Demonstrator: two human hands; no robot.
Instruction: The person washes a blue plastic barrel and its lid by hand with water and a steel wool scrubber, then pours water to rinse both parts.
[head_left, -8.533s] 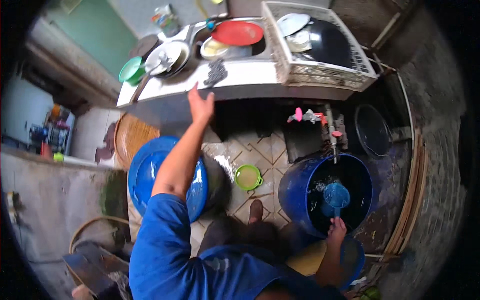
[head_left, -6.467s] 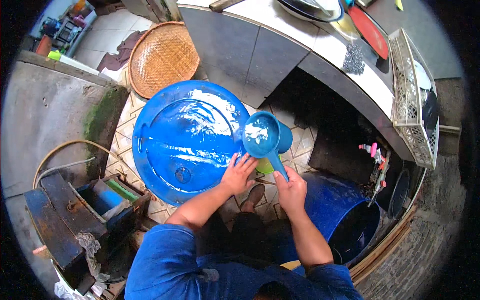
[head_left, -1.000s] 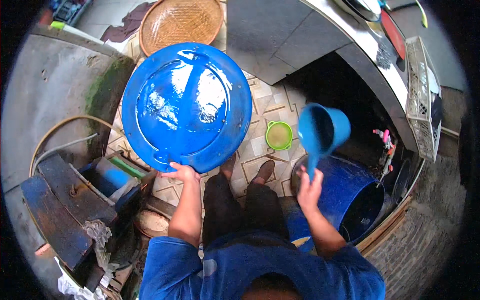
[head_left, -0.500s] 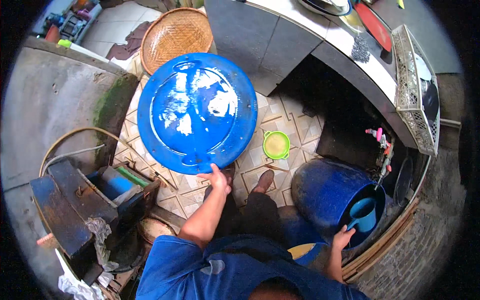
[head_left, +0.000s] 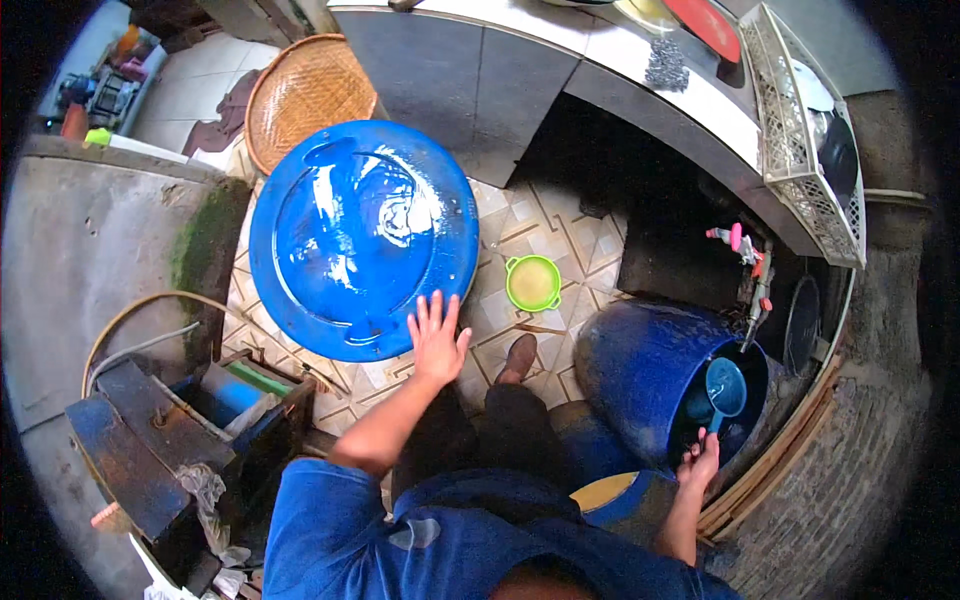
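Note:
My left hand [head_left: 437,342] has its fingers spread on the near edge of a large round blue plastic lid [head_left: 340,265], whose surface is wet and shiny. What stands beneath the lid is hidden. In my right hand [head_left: 700,458] is the handle of a blue water dipper [head_left: 726,388], held at the mouth of a dark blue barrel [head_left: 640,375]; its bowl now faces up, apparently with water in it. Between lid and barrel, a small lime-green basket-like bowl [head_left: 533,283] with two handles sits on the patterned floor tiles, something pale inside.
Above the barrel is a tap with a pink handle [head_left: 737,237]. A woven round tray [head_left: 310,100] leans behind the lid. At left stands a rusty blue machine [head_left: 140,430] with a hose. The counter [head_left: 560,30] carries a white dish rack [head_left: 800,150]. Another blue container [head_left: 610,500] is beside my legs.
The dipper has turned from sideways to bowl-up in the barrel's mouth. My left fingers have spread out along the lid's edge. The whole view has shifted slightly.

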